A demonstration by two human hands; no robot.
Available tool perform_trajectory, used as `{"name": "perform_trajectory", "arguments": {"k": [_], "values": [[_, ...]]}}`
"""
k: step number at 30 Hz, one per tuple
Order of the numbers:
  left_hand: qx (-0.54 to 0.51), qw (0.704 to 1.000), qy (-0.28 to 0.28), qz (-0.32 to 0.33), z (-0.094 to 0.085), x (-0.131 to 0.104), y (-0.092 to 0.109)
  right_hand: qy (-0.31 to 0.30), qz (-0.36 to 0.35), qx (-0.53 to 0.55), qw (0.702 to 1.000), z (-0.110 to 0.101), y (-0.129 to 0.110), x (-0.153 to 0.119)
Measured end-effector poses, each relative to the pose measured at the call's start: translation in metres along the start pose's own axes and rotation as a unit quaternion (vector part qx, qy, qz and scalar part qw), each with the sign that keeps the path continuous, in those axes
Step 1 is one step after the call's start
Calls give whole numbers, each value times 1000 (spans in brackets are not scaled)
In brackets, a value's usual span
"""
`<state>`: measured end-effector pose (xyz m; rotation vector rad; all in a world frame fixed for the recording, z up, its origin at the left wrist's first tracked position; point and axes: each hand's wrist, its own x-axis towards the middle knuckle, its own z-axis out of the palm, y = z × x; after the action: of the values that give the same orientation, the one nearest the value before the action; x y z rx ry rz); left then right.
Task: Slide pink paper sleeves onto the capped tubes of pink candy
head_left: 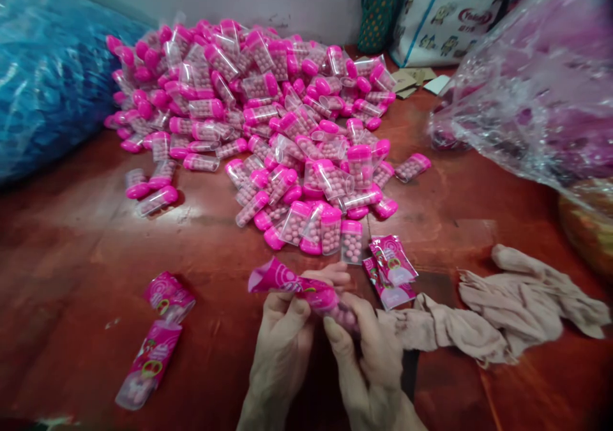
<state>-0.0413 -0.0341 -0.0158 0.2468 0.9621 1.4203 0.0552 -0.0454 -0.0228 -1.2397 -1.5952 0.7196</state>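
My right hand (368, 354) is closed around a small clear candy container (347, 316) with a pink cap and pink balls inside. Over its capped end lies a pink printed sleeve (275, 276), which my left hand (285, 341) pinches between thumb and fingers. The sleeve's far end sticks out loose to the left. To the left on the table are a container in a printed sleeve (151, 361) and another pink sleeve piece (170, 297) touching it. Several flat pink sleeves (391, 268) lie stacked just beyond my right hand.
A big heap of pink-capped candy containers (287, 118) covers the table's (205, 239) back. A blue plastic bag (52, 80) stands left, a clear bag with pink contents (541, 80) right. Crumpled beige fabric (507, 310) lies front right. A printed white bag (445, 16) stands behind.
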Motion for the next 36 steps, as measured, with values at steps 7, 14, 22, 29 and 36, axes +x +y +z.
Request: {"name": "perform_trajectory", "arguments": {"k": [7,14,22,29,36], "values": [[1,1000,-14,-22,2,-4,1,-70,159,88,981,-11,-3,0],[9,1000,-9,8,9,2,1,-86,250,194,945,-7,-3,4],[30,999,23,-18,21,-5,-7,-43,187,170,967,-7,-1,-1],[34,999,11,-32,20,-19,-10,-101,160,169,967,-8,-2,-9],[65,997,30,-18,13,-27,-7,-61,243,162,954,-6,-7,-20]]}}
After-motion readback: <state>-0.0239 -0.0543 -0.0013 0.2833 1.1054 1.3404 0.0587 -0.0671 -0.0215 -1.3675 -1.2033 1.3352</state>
